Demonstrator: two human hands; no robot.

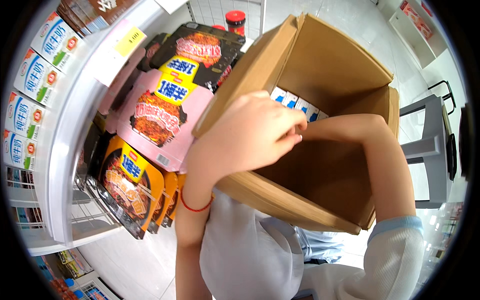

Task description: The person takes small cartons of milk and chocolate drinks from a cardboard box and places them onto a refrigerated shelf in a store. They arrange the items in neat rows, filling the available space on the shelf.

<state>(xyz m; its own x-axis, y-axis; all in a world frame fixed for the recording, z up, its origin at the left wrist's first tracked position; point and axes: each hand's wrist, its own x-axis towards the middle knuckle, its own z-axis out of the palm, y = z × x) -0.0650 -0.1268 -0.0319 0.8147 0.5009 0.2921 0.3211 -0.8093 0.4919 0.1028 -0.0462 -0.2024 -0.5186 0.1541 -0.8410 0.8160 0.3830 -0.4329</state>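
A deep cardboard box [337, 56] stands tilted before me with its top open. A row of small white-and-blue cartons [290, 100] shows inside, against its far left part. My left hand [255, 127], with a red cord bracelet [197, 209] at the wrist, reaches across the box's left wall with its fingers bent inward over the opening. Whether those fingers hold anything cannot be made out. From the right, my right forearm [333, 127] dips into the box and passes behind my left fingers. My right hand itself is hidden there.
Left of the box, pink [161, 112], black [204, 45] and orange instant noodle packs [127, 180] crowd a white shelf. Milk cartons [37, 75] line the shelf edge at far left. A red-lidded jar [235, 22] stands behind. Grey plastic framework [423, 146] is at right.
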